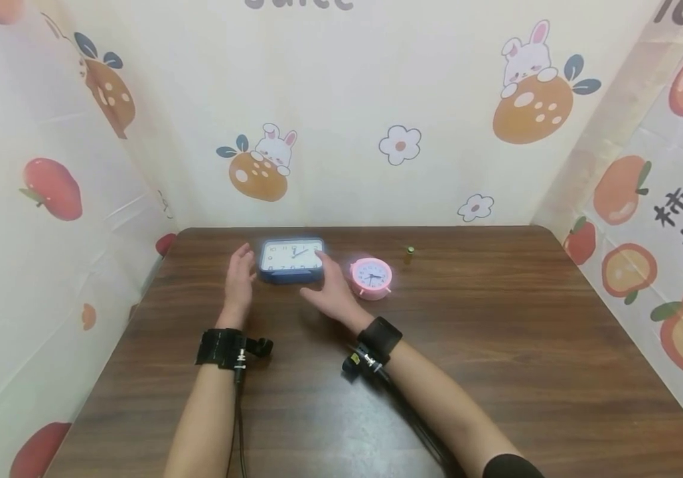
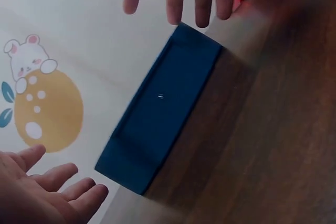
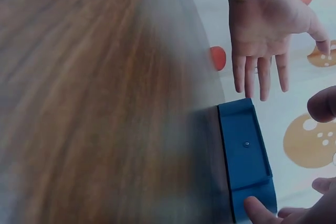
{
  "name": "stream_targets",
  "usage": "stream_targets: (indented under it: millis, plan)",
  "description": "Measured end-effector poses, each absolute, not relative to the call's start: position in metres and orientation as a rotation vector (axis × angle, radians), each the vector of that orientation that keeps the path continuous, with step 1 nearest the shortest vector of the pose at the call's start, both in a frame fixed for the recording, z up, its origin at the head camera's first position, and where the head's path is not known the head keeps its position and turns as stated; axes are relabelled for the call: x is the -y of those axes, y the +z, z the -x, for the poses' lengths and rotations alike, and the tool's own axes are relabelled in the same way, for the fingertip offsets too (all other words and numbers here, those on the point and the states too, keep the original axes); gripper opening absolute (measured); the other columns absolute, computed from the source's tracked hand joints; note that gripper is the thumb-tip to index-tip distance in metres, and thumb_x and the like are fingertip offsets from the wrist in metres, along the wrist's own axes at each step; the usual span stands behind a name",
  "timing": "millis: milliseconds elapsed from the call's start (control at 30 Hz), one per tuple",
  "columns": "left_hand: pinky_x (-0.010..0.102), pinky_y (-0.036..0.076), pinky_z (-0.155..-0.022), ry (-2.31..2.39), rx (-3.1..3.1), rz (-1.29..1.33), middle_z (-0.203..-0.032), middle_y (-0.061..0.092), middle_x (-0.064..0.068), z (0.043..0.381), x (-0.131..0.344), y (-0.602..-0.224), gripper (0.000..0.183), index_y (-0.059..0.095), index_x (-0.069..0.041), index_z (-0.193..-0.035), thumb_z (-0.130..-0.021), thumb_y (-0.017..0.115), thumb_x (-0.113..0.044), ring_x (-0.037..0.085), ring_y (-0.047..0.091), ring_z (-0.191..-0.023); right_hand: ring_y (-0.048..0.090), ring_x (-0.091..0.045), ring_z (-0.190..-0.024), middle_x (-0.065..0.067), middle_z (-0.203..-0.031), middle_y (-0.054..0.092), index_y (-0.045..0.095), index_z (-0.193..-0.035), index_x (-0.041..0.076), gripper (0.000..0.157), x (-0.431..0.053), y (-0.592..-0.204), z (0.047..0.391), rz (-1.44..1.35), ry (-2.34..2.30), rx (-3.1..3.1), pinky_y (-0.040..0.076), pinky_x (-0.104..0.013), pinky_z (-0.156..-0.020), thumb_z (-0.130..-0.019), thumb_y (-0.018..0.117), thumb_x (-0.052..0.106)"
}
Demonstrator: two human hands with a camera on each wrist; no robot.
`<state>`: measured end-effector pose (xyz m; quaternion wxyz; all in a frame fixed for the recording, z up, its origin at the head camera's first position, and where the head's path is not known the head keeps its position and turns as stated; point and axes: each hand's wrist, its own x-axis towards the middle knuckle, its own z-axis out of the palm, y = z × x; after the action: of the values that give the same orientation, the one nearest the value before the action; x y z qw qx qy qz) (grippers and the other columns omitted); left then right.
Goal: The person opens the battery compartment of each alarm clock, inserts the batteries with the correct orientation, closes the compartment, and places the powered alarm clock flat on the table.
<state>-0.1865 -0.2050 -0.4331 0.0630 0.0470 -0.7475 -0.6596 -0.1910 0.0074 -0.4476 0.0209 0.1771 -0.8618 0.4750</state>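
Note:
A blue rectangular clock (image 1: 291, 260) with a white face stands toward the back of the table, between my two hands. Just off its left side, my left hand (image 1: 238, 282) is raised with its fingers extended and holds nothing. My right hand (image 1: 336, 292) reaches along the other side with thumb and fingers spread, and its fingers overlap the clock's right edge in the head view. From the right wrist, a fingertip (image 3: 255, 206) shows right at the near end of the blue clock (image 3: 247, 148). A pink round alarm clock (image 1: 371, 277) stands beside my right hand.
A small upright thing with a green top (image 1: 409, 252) stands behind and right of the pink clock. The brown wooden table (image 1: 496, 345) meets a printed cloth backdrop (image 1: 347, 179) at the back and sides. Black cables run along both forearms.

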Motion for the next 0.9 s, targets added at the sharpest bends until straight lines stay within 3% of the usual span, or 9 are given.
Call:
stream_targets:
  millis: [267,567,900]
  plan:
    - [0.050,0.025,-0.117,-2.027,2.352,-0.107,-0.160,0.015,0.015,0.172,0.194,-0.417,0.058,0.016,-0.006,-0.153,-0.104,0.028,-0.035,0.030,0.021,-0.147,0.037,-0.029,-0.140,-0.015,-0.154,0.034,0.020,-0.153,0.007,0.092,-0.002,-0.454,0.201,-0.516,1.553,2.659,0.033,-0.047,-0.114,-0.080,0.075,0.019]
    - [0.050,0.028,-0.116,-2.044,2.330,-0.152,-0.160,0.019,0.009,0.190,0.201,-0.441,0.062,0.019,-0.013,-0.153,-0.102,0.031,-0.046,0.026,0.024,-0.147,0.034,-0.028,-0.141,-0.013,-0.155,0.031,0.020,-0.153,0.010,0.092,0.000,-0.455,0.200,-0.521,1.599,2.656,0.032,-0.047,-0.114,-0.081,0.075,0.018]
    - [0.049,0.032,-0.114,-2.017,2.343,-0.189,-0.159,0.022,0.009,0.194,0.203,-0.446,0.063,0.023,-0.012,-0.152,-0.101,0.032,-0.048,0.028,0.028,-0.144,0.027,-0.029,-0.144,-0.012,-0.158,0.024,0.018,-0.154,0.013,0.093,-0.003,-0.458,0.197,-0.505,1.555,2.725,0.029,-0.046,-0.116,-0.081,0.075,0.024]
